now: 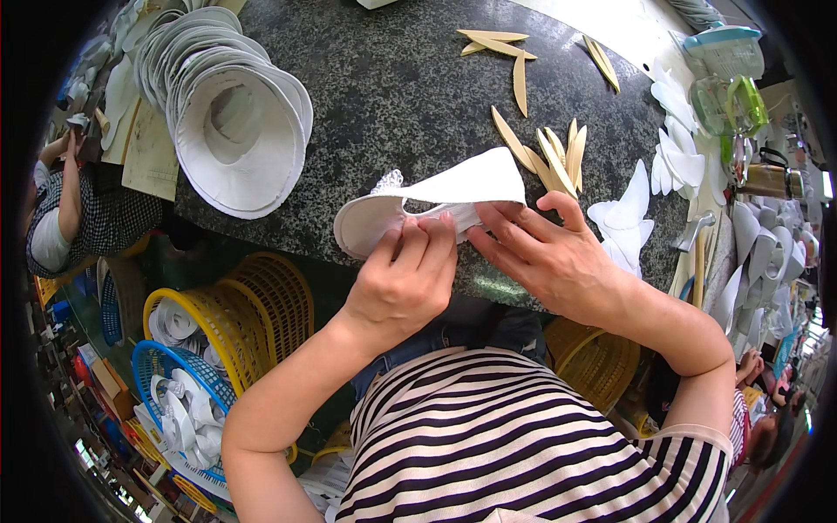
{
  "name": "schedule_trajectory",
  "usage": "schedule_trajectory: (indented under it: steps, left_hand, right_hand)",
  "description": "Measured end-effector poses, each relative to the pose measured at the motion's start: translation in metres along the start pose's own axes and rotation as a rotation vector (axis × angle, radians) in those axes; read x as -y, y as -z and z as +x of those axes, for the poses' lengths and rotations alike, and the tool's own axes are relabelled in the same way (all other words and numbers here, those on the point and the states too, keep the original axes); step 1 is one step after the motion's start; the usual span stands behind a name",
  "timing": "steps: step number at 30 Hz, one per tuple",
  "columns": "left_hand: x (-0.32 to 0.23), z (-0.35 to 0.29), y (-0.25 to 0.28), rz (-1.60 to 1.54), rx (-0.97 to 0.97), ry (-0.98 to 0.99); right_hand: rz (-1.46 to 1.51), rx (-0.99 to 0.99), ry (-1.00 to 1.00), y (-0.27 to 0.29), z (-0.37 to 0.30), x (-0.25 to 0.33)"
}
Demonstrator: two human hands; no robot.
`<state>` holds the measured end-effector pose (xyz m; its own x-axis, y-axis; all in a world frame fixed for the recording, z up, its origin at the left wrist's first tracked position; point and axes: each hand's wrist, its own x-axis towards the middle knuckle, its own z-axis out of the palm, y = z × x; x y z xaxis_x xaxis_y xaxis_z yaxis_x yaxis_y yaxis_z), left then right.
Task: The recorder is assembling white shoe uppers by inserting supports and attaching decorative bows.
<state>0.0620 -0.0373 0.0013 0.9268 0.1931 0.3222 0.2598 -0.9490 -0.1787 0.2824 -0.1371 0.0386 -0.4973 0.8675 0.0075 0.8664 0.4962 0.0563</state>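
My left grip (403, 277) pinches the near edge of a white curved piece (471, 183), fingers bent close together, its thumb hidden from view. My right grip (558, 253) is spread at the piece's wider end, fingers laid against the lower edge and thumb lifted apart from them. The piece sits at the near edge of a speckled black counter (375, 105), tilted so its narrow opening faces me, with lacy trim (388, 180) showing above its rounded left end.

To my left on the counter, a stack of white shells (248, 187) lies on its side, nested rim to rim. Beyond my right grip, tan pointed slivers (558, 161) lie fanned out, 2 more (602, 63) resting side by side near the far edge. White flat cutouts (624, 213) overlap at right, near a clear pitcher with a green handle (717, 106).

Below the counter at left, a blue basket (205, 383) of white pieces stands just beside a yellow basket (253, 322). Farther left, 1 co-worker (65, 205) wears a checked garment.
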Motion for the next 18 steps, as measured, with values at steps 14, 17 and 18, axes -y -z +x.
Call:
schedule_trajectory:
  steps: [14,17,18]
  left_hand:
    - [0.012,0.001,-0.002,-0.353,-0.088,0.158]
    - [0.010,-0.002,0.002,-0.322,-0.054,0.115]
    - [0.010,-0.001,0.003,-0.317,-0.045,0.107]
  right_hand:
    - [0.208,-0.126,-0.067,-0.008,0.018,-0.005]
    - [0.207,-0.083,-0.023,-0.008,0.014,-0.004]
    - [0.193,-0.087,0.000,-0.008,0.012,-0.006]
